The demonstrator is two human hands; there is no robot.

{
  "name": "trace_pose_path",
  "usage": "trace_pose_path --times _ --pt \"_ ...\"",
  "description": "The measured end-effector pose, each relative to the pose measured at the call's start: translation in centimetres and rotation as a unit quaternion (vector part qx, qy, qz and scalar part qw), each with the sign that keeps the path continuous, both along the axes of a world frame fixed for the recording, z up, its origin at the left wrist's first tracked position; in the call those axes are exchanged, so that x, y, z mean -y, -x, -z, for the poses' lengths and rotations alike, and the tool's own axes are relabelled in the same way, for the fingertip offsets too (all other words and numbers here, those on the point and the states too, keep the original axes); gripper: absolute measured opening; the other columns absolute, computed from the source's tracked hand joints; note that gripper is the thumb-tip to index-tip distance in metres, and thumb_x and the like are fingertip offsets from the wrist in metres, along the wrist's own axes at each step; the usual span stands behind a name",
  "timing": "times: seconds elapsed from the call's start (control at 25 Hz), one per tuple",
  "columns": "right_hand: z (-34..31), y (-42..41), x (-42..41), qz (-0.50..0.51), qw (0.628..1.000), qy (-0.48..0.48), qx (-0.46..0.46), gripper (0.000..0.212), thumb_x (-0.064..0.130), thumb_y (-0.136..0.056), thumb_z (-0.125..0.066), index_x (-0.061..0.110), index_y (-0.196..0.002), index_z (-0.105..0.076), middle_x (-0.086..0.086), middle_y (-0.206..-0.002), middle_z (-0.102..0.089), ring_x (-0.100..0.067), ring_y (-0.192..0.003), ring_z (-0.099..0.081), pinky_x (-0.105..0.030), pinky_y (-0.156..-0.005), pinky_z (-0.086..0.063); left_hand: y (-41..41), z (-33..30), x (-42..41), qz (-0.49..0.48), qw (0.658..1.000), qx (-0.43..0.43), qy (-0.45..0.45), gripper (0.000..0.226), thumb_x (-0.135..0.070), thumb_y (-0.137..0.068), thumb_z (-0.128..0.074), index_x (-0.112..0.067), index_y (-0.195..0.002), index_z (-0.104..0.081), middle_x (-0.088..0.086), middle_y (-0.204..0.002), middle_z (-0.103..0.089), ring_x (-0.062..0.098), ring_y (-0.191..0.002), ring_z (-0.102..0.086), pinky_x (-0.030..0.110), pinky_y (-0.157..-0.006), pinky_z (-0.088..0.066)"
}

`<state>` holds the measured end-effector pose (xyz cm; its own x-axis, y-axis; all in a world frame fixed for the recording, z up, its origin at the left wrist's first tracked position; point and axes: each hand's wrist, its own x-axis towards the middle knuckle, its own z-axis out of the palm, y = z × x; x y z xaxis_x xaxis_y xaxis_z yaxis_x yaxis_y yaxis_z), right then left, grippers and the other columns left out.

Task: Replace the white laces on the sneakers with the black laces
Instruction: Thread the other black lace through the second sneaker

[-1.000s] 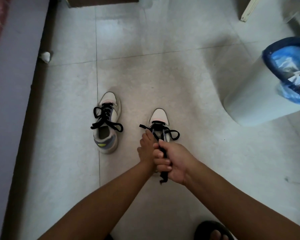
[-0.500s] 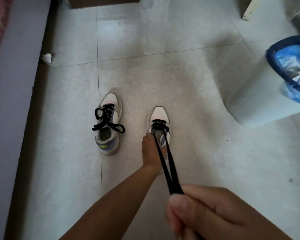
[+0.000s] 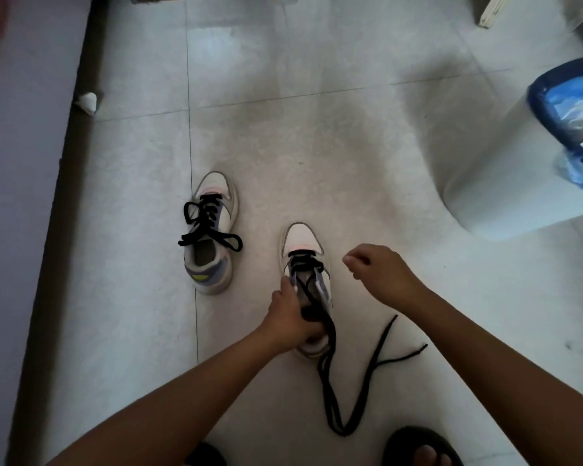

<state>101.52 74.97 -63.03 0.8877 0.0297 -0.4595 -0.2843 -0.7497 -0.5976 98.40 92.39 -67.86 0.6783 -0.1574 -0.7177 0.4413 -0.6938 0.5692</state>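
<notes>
Left hand: your left hand (image 3: 288,319) sits at the centre of the frame, fingers curled round the heel opening of the right-hand sneaker, gripping it.
Right hand: your right hand (image 3: 379,272) hovers just right of that sneaker, fingers loosely curled, holding nothing.
Right-hand sneaker: a pale sneaker (image 3: 305,260) stands on the floor, toe pointing to the top of the frame, with a black lace threaded only through the eyelets nearest the toe.
Loose black lace: both long ends of the lace (image 3: 350,388) run out of the shoe toward the bottom of the frame, bend back in a loop on the floor, and finish right of centre, well apart from your right hand.
Left-hand sneaker: a second sneaker (image 3: 212,233) stands left of centre, apart from the first, its black lace (image 3: 206,223) crossed up the front and its ends draped loosely over the sides.
Floor: pale grey tiles (image 3: 317,146).
Bin: a white bin (image 3: 505,183) with a blue liner stands at the right edge.
Feet: dark sandals (image 3: 421,445) show at the bottom edge.
Wall side: a small white crumpled scrap (image 3: 87,101) lies at the upper left.
</notes>
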Motion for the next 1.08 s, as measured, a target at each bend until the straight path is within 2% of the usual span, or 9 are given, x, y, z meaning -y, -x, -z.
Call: trace_pose_path --times 0.04,0.12,0.24,0.32,0.44,0.64,0.88,1.0,1.08 --pt "1.7 -0.6 -0.3 0.004 1.000 0.007 -0.011 0.020 0.029 -0.095 -0.052 0.014 -0.097 -0.065 0.000 -0.095 -0.065 -0.015 -0.090 -0.058 -0.023 -0.071 -0.036 -0.1 0.0 -1.1 0.007 0.998 -0.050 0.034 0.090 -0.023 -0.072 -0.077 -0.012 -0.141 -0.021 0.012 -0.132 -0.040 0.028 -0.119 -0.047 0.040 -0.095 -0.048" --pt "4.7 -0.4 -1.4 -0.022 0.999 0.000 -0.027 0.022 0.030 -0.093 -0.056 0.012 -0.100 -0.066 -0.004 -0.100 -0.066 -0.017 -0.092 -0.058 -0.023 -0.071 -0.037 -1.3 -0.3 -2.6 0.028 0.999 -0.030 0.022 0.068 -0.021 -0.080 -0.069 -0.015 -0.138 -0.033 0.007 -0.128 -0.047 0.021 -0.111 -0.051 0.035 -0.090 -0.050" --pt "6.0 -0.7 -2.8 -0.018 1.000 -0.011 0.008 0.022 0.034 -0.090 -0.059 0.013 -0.093 -0.065 -0.002 -0.091 -0.065 -0.018 -0.087 -0.060 -0.028 -0.071 -0.043 -3.9 -0.6 -2.4 0.037 0.982 0.178 -0.048 0.027 -0.023 -0.093 -0.052 -0.016 -0.119 -0.055 0.005 -0.116 -0.055 0.016 -0.096 -0.055 0.028 -0.080 -0.045" --pt "5.9 -1.3 -3.3 0.009 0.999 -0.044 0.030 0.020 0.033 -0.089 -0.061 0.014 -0.095 -0.065 0.000 -0.093 -0.067 -0.016 -0.088 -0.060 -0.029 -0.076 -0.047 -5.0 -0.3 -1.9 0.103 0.965 0.227 -0.079 0.025 -0.026 -0.095 -0.050 -0.017 -0.116 -0.060 0.007 -0.112 -0.050 0.021 -0.095 -0.056 0.032 -0.082 -0.046" --pt "5.9 -1.9 -3.5 -0.013 0.999 -0.042 0.031 0.012 0.022 -0.088 -0.062 0.011 -0.093 -0.065 -0.004 -0.096 -0.066 -0.017 -0.088 -0.059 -0.025 -0.074 -0.042 -6.2 0.4 -1.2 0.179 0.955 0.194 -0.133 0.028 -0.028 -0.092 -0.053 -0.022 -0.117 -0.061 0.008 -0.114 -0.044 0.025 -0.097 -0.055 0.034 -0.080 -0.047" --pt "6.4 -1.0 -2.5 -0.063 0.996 -0.037 0.059 0.009 0.017 -0.092 -0.057 0.008 -0.091 -0.059 -0.008 -0.090 -0.063 -0.020 -0.080 -0.055 -0.025 -0.066 -0.038 -6.3 0.7 -0.4 0.193 0.942 0.203 -0.186 0.027 -0.030 -0.088 -0.056 -0.018 -0.113 -0.059 0.009 -0.114 -0.045 0.027 -0.097 -0.054 0.031 -0.072 -0.040" --pt "6.7 1.3 -2.3 -0.005 0.994 -0.067 0.086 0.007 0.017 -0.092 -0.058 0.011 -0.089 -0.059 0.002 -0.083 -0.060 -0.016 -0.077 -0.057 -0.022 -0.069 -0.044 -6.5 0.3 -0.6 0.107 0.980 0.148 -0.072 0.009 -0.011 -0.080 -0.063 -0.017 -0.088 -0.064 0.008 -0.101 -0.061 0.023 -0.085 -0.060 0.036 -0.076 -0.052" --pt "6.5 1.5 -1.9 0.007 0.993 -0.094 0.065 0.005 0.017 -0.091 -0.059 0.016 -0.086 -0.057 0.007 -0.079 -0.059 -0.013 -0.078 -0.058 -0.021 -0.070 -0.046 -5.6 0.6 -0.7 0.082 0.980 0.167 -0.075 0.009 -0.013 -0.080 -0.063 -0.021 -0.085 -0.062 0.004 -0.099 -0.054 0.020 -0.080 -0.056 0.029 -0.069 -0.045" --pt "6.4 1.8 -1.8 -0.018 0.993 -0.081 0.083 0.003 0.014 -0.090 -0.059 0.012 -0.088 -0.059 0.003 -0.082 -0.061 -0.015 -0.078 -0.058 -0.026 -0.072 -0.049 -4.8 0.9 -0.7 0.088 0.977 0.178 -0.079 0.010 -0.016 -0.082 -0.062 -0.020 -0.091 -0.065 0.008 -0.104 -0.053 0.022 -0.084 -0.056 0.026 -0.069 -0.041"
